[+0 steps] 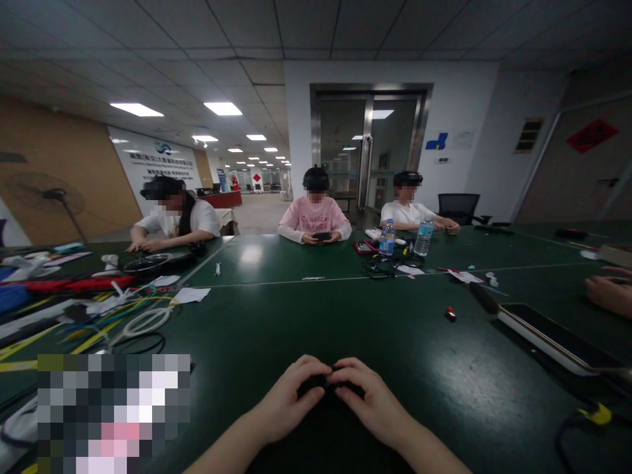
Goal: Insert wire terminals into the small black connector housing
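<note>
My left hand (289, 400) and my right hand (368, 397) meet at the near middle of the dark green table (316, 322). Both have their fingers curled around a small black object (330, 390), thumbs on the near side and fingertips on the far side. Most of that object is hidden by the fingers, so its kind cannot be made out. Farther off to the right, apart from both hands, lies a small red and silver item (449, 314).
A black-screened device like a phone (557, 336) lies at right, a cable with a yellow tag (596, 415) below it. Cables (143, 322) and tools crowd the left. Two water bottles (387, 238) stand beyond. Several people sit around; another person's hand (609, 293) shows at right.
</note>
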A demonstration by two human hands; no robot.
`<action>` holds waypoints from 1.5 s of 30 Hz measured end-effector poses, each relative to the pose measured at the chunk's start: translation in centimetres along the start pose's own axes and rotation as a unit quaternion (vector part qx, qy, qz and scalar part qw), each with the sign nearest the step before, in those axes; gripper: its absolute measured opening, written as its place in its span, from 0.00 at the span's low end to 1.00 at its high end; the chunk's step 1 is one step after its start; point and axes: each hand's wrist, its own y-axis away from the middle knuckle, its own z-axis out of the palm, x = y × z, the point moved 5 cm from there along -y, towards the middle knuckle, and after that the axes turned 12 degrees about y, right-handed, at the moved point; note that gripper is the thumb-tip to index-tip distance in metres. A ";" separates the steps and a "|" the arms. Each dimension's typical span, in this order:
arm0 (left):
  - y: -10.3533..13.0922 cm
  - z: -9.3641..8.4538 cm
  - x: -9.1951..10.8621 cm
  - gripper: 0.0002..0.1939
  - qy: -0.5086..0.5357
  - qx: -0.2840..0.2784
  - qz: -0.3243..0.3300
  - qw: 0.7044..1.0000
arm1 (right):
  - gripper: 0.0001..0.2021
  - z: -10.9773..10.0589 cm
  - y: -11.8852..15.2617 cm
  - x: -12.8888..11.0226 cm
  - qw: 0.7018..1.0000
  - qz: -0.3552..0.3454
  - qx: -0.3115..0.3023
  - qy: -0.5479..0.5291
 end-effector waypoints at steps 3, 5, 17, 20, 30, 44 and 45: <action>-0.1 0.0 0.0 0.16 0.011 0.002 0.011 1.000 | 0.10 -0.1 0.0 0.1 0.999 -0.015 0.028 0.009; -0.1 -0.1 0.0 0.16 0.007 -0.002 0.009 1.000 | 0.08 -0.1 0.0 0.2 0.999 -0.019 0.036 0.009; 0.1 -0.2 -0.2 0.17 -0.013 0.033 0.005 0.999 | 0.08 -0.3 0.1 0.1 0.999 -0.018 0.046 -0.014; 0.1 -0.3 -0.5 0.20 -0.015 0.039 0.001 0.999 | 0.08 -0.3 0.0 0.1 0.999 -0.019 0.044 -0.015; -0.1 0.0 -0.2 0.13 -0.006 0.019 0.005 1.000 | 0.10 -0.4 0.1 -0.2 0.999 -0.013 0.048 -0.019; 0.3 -0.3 -1.4 0.28 -0.020 0.050 -0.057 0.997 | 0.09 -0.4 0.1 -0.4 0.999 -0.019 0.031 -0.023; 0.3 -0.3 -1.4 0.28 -0.019 0.052 -0.051 0.997 | 0.10 -0.4 0.2 -0.4 0.999 -0.021 0.033 -0.026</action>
